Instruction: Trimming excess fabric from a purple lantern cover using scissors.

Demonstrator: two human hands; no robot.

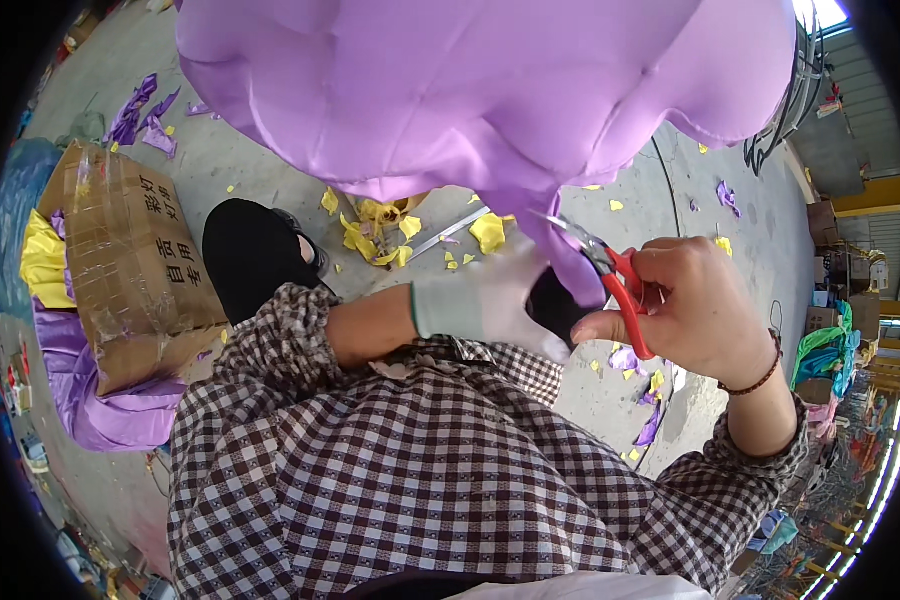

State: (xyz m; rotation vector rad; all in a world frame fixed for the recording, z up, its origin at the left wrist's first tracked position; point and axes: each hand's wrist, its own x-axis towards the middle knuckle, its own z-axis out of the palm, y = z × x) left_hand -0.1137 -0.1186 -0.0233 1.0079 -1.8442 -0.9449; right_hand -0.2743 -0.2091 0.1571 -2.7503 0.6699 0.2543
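In the head view, we see our right hand closed around the red handles of the scissors, which sit in front of us at the purple cloth's hanging tail. Their long axis slants, blades pointing up and left across the tail. Our gloved left hand is beside it, blurred; we cannot tell its grip.

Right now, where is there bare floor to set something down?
Mostly bare floor shows between the cardboard box and the big purple fabric form, and this side of the purple cloth, left of the checked shirt. It is crowded with yellow scraps beyond the left hand, and around the red-handled cutters in the right hand.
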